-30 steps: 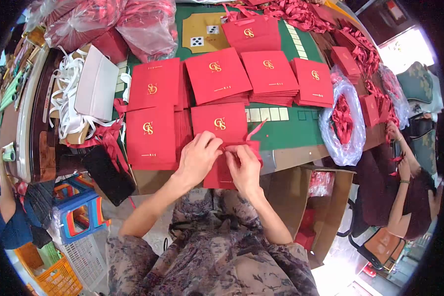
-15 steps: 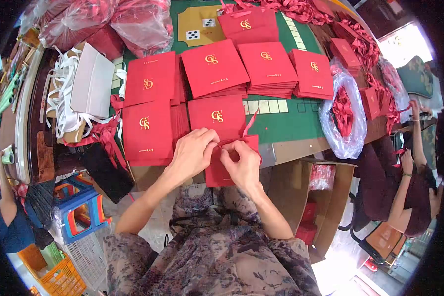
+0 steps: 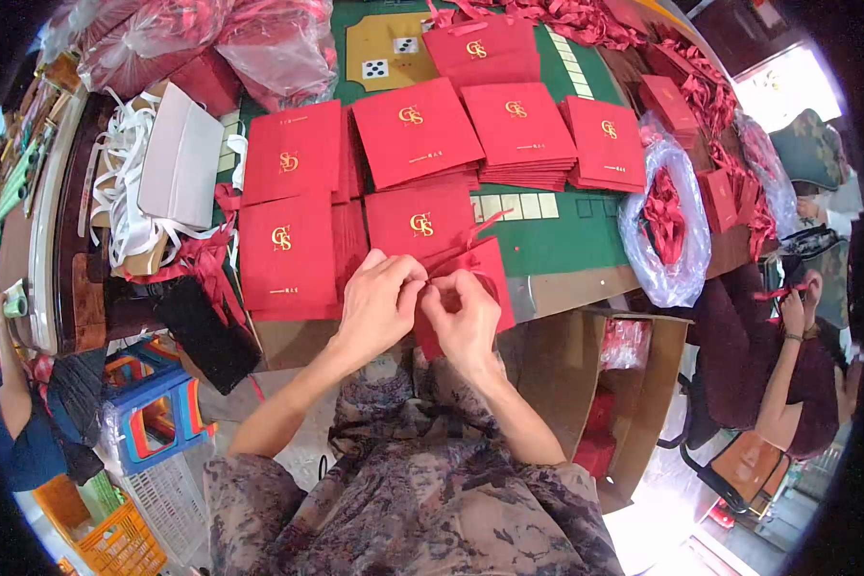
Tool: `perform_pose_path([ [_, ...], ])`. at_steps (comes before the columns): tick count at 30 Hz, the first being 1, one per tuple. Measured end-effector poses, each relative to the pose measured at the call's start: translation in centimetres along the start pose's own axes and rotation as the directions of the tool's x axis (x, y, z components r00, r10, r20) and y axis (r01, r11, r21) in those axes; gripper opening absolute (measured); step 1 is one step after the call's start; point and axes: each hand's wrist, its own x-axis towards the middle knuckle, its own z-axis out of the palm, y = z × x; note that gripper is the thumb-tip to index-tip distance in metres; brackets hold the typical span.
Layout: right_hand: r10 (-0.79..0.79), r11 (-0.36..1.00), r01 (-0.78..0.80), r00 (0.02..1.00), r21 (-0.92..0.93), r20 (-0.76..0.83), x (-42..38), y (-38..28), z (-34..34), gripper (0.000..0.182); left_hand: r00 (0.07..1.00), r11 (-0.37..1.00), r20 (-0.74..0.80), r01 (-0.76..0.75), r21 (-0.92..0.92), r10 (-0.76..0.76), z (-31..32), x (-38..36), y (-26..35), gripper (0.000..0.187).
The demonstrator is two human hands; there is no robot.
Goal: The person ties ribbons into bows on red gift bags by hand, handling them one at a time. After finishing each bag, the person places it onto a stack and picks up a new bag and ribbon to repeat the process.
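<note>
i have the left hand and right hand both pinched on a flat, ribboned red paper bag, tilted over there at the near edge of the green-topped surface.

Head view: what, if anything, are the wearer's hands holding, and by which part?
A red bag, pinched near its upper-left corner by the left hand and right hand; the exact contact is hidden.

The head view looks forward and down — from above, near left hand and right hand.
</note>
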Motion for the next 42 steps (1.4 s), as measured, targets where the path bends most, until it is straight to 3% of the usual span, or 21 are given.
perform_pose_path([
  [2,-0.185,0.974,0.177,0.982,-0.143,-0.042,-0.2,0.5,0.5,0.013,1.0,0.999,0.002,0.027,-0.034,-0.027,0.0,-0.1,0.2,0.008],
  [4,-0.153,0.984,0.148,0.987,-0.1,-0.047,0.0,0.0,0.5,0.014,0.998,0.996,-0.001,0.056,-0.066,-0.057,-0.1,0.0,0.2,0.008],
  [6,0.034,0.994,-0.036,0.999,0.103,0.018,0.4,-0.4,0.1,0.016,0.996,0.994,-0.013,0.083,-0.073,-0.085,-0.2,0.0,-0.3,0.009],
  [8,0.002,0.992,-0.007,1.0,0.13,0.031,0.6,-0.6,-0.4,0.014,0.996,0.994,0.008,0.084,-0.062,-0.084,-0.1,-0.1,-0.6,0.009],
  [10,-0.129,0.992,0.128,0.989,0.018,0.069,0.7,-0.3,-0.7,0.014,0.996,0.995,0.027,0.086,-0.054,-0.085,0.0,0.0,-0.7,0.009],
  [13,-0.222,0.971,0.228,0.971,-0.066,0.093,1.0,-0.6,-1.3,0.014,0.997,0.998,0.043,0.06,-0.03,-0.059,0.1,0.1,-0.8,0.009],
  [15,-0.26,0.956,0.273,0.958,-0.104,0.123,1.4,-1.7,-2.7,0.014,0.994,0.989,0.096,0.067,-0.129,-0.055,0.3,0.1,-1.4,0.014],
  [18,-0.343,0.909,0.36,0.932,-0.21,0.114,2.6,-3.4,-5.1,0.011,0.993,0.998,0.115,0.035,-0.061,-0.028,-0.1,0.0,-0.4,0.021],
  [20,-0.388,0.89,0.419,0.903,-0.181,0.183,4.0,-4.0,-6.1,0.009,0.995,0.997,0.093,0.034,-0.063,-0.028,0.7,-0.3,-0.3,0.026],
  [21,-0.39,0.888,0.421,0.903,-0.184,0.181,4.8,-3.8,-6.4,0.009,0.998,0.999,0.032,-0.049,-0.003,0.049,1.1,-0.3,-0.1,0.026],
  [23,-0.362,0.782,0.556,0.773,-0.281,0.521,6.3,-2.7,-6.7,0.012,0.983,0.982,-0.038,-0.178,0.06,0.181,1.1,-0.3,0.7,0.024],
  [24,-0.365,0.78,0.558,0.774,-0.284,0.518,7.1,-2.2,-6.9,0.012,0.982,0.981,-0.04,-0.184,0.06,0.186,1.1,-0.3,0.8,0.024],
  [26,-0.247,0.886,0.453,0.64,-0.098,0.728,8.5,-1.3,-7.1,0.016,0.93,0.92,-0.034,-0.355,0.163,0.365,1.0,-0.3,0.8,0.02],
  [27,-0.168,0.946,0.32,0.624,-0.054,0.763,9.0,-2.3,-7.7,0.017,0.929,0.919,-0.035,-0.358,0.164,0.368,0.8,-0.3,0.8,0.02],
  [30,-0.002,0.935,0.298,0.551,-0.194,0.834,10.0,-3.5,-8.1,0.017,0.879,0.865,-0.025,-0.463,0.194,0.476,0.4,-0.1,0.8,0.018],
  [35,-0.151,0.968,0.252,0.586,-0.002,0.796,9.5,0.1,-6.7,0.011,0.866,0.846,0.053,-0.498,0.191,0.498,0.3,0.3,0.0,0.016],
  [37,-0.004,0.991,-0.103,0.604,0.083,0.797,8.9,0.8,-6.0,0.009,0.902,0.896,0.044,-0.432,0.105,0.43,0.1,0.6,0.3,0.016],
  [38,-0.001,0.991,-0.106,0.605,0.082,0.796,8.8,1.1,-5.8,0.009,0.934,0.934,0.037,-0.355,0.021,0.355,0.0,0.8,0.3,0.017],
  [40,0.0,0.956,-0.2,0.732,0.215,0.682,8.8,1.2,-5.2,0.009,0.945,0.949,0.087,-0.313,-0.025,0.314,-0.3,1.1,0.0,0.018],
  [41,-0.004,0.965,-0.151,0.811,0.216,0.585,9.1,1.1,-4.9,0.006,0.952,0.961,0.136,-0.268,-0.068,0.275,-0.4,1.2,-0.2,0.02],
  [42,0.119,0.964,-0.22,0.86,0.149,0.496,9.6,0.6,-4.9,0.008,0.952,0.961,0.136,-0.267,-0.068,0.274,-0.5,1.3,-0.4,0.02],
])
